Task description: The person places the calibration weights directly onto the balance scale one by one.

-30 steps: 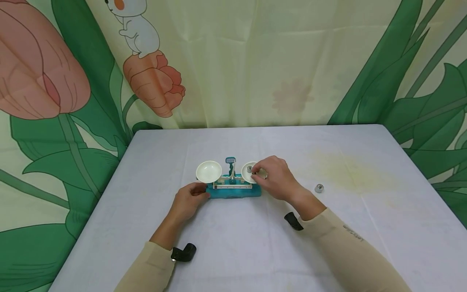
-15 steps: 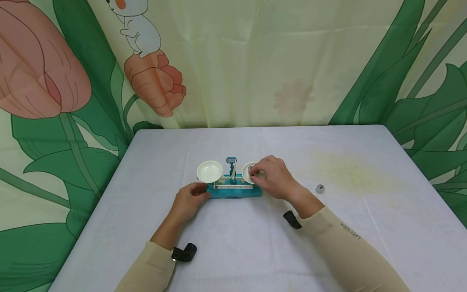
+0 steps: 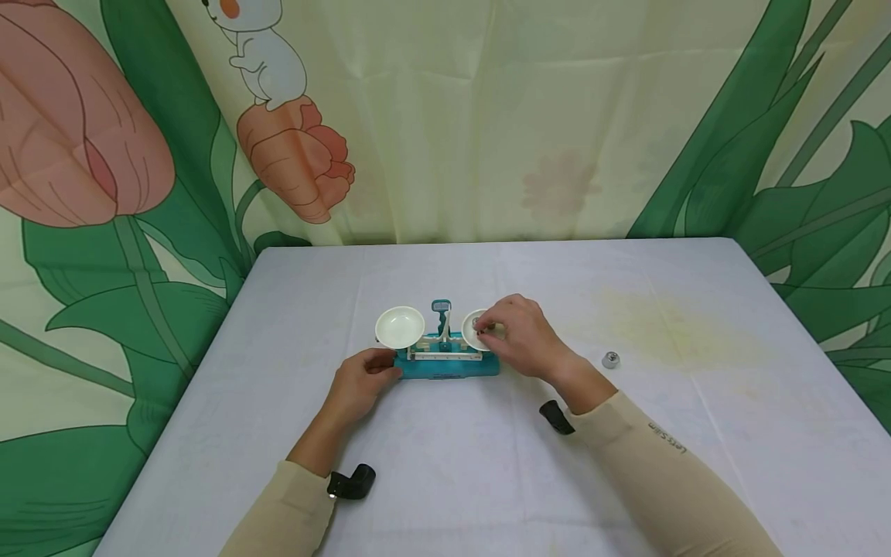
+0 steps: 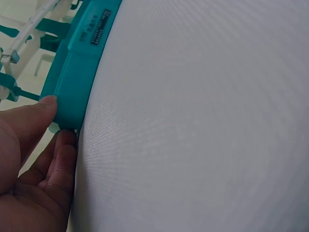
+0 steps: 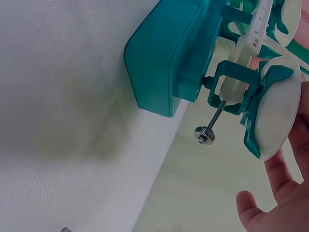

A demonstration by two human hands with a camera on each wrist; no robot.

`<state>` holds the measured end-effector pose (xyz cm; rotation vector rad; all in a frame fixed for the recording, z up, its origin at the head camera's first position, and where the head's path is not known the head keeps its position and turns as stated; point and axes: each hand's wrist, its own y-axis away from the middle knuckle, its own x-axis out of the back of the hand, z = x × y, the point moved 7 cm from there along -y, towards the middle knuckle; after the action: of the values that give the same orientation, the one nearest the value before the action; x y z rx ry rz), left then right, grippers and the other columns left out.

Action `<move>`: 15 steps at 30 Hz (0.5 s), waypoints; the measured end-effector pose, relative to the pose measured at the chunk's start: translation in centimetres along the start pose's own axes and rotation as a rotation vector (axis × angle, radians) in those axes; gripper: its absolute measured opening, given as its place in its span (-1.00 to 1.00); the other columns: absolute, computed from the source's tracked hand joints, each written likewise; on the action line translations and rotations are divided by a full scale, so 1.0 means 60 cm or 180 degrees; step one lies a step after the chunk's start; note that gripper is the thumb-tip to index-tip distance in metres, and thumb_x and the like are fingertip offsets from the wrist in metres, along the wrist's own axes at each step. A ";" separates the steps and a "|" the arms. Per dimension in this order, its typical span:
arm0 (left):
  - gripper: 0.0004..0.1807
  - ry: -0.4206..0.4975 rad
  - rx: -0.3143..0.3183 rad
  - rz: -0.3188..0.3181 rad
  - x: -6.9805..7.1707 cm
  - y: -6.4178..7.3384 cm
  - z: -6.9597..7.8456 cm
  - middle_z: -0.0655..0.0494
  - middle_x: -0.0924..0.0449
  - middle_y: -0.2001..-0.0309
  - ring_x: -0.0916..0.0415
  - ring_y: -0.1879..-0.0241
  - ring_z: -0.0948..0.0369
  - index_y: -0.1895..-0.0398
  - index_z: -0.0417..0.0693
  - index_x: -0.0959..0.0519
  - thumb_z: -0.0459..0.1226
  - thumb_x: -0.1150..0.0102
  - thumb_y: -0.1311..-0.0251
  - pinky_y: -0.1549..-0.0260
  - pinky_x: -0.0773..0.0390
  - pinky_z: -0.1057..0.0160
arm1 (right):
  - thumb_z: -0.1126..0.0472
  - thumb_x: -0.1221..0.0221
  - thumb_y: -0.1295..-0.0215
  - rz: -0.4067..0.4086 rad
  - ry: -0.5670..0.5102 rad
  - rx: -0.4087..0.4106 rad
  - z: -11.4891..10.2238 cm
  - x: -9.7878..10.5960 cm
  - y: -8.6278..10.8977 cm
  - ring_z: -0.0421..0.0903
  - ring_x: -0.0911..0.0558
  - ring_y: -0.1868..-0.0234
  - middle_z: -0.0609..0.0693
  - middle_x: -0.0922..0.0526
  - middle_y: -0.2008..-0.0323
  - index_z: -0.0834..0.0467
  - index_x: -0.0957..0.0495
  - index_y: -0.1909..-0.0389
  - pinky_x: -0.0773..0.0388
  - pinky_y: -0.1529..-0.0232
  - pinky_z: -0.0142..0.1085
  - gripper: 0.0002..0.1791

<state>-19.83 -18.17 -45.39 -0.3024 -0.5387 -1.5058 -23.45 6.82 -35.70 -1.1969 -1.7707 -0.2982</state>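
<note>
Left hand [image 3: 358, 387] is gripping the teal plastic balance [image 3: 448, 369]; right hand [image 3: 524, 334], hold unclear, is seemingly loading the round white pan [image 3: 469, 329] beneath, next needing gentle withdrawal.

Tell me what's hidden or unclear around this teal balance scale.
Head view: part of the right-side round white plastic pan; the right hand covers it.
Right wrist view: the pan's inside; its underside hides it.
Left wrist view: text on the teal plastic base; blurred.
Head view: any markings on the silver metal weight; too small.
</note>
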 end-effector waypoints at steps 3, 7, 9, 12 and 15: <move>-0.57 0.0008 0.0009 0.0002 0.000 0.001 0.000 -0.06 -0.64 -0.06 -0.58 -0.07 0.02 -0.17 -0.22 -0.57 -0.26 -0.30 -0.27 -0.06 -0.58 0.04 | 0.28 -0.35 -0.24 -0.0002 -0.0006 -0.0034 0.000 -0.001 -0.001 0.05 -0.49 -0.03 -0.03 -0.71 0.20 0.14 -0.75 0.22 -0.30 -0.17 0.12 -0.89; -0.57 0.0018 0.0031 0.0005 0.000 0.000 -0.001 -0.04 -0.64 -0.06 -0.57 -0.07 0.03 -0.17 -0.20 -0.58 -0.25 -0.31 -0.26 -0.06 -0.58 0.05 | 0.27 -0.34 -0.26 -0.0018 -0.0055 -0.0105 0.003 0.000 -0.001 0.06 -0.49 -0.05 -0.01 -0.72 0.18 0.14 -0.74 0.21 -0.32 -0.19 0.10 -0.89; -0.57 0.0021 0.0028 0.0001 -0.001 -0.001 -0.002 -0.04 -0.64 -0.06 -0.58 -0.07 0.04 -0.17 -0.20 -0.58 -0.25 -0.31 -0.26 -0.06 -0.58 0.05 | 0.26 -0.34 -0.26 -0.0019 -0.0112 -0.0173 0.005 0.003 0.001 0.07 -0.50 -0.07 0.01 -0.71 0.14 0.15 -0.73 0.18 -0.36 -0.19 0.09 -0.87; -0.58 0.0022 0.0023 0.0000 0.000 -0.002 -0.002 -0.05 -0.64 -0.05 -0.58 -0.06 0.03 -0.17 -0.21 -0.58 -0.26 -0.31 -0.26 -0.06 -0.58 0.04 | 0.23 -0.32 -0.28 0.0017 -0.0177 -0.0279 0.010 0.016 0.006 0.09 -0.52 -0.10 0.05 -0.70 0.07 0.16 -0.72 0.13 -0.44 -0.18 0.07 -0.83; -0.58 0.0018 0.0010 -0.0004 0.000 -0.001 -0.002 -0.05 -0.64 -0.06 -0.58 -0.07 0.03 -0.17 -0.22 -0.58 -0.26 -0.31 -0.27 -0.06 -0.58 0.04 | 0.24 -0.30 -0.30 0.0108 -0.0173 -0.0321 0.021 0.035 0.013 0.11 -0.56 -0.11 0.08 -0.69 0.04 0.19 -0.69 0.07 -0.49 -0.14 0.07 -0.79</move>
<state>-19.90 -18.24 -45.49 -0.2953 -0.5370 -1.5066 -23.70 9.25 -34.91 -1.3165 -1.7981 -0.3414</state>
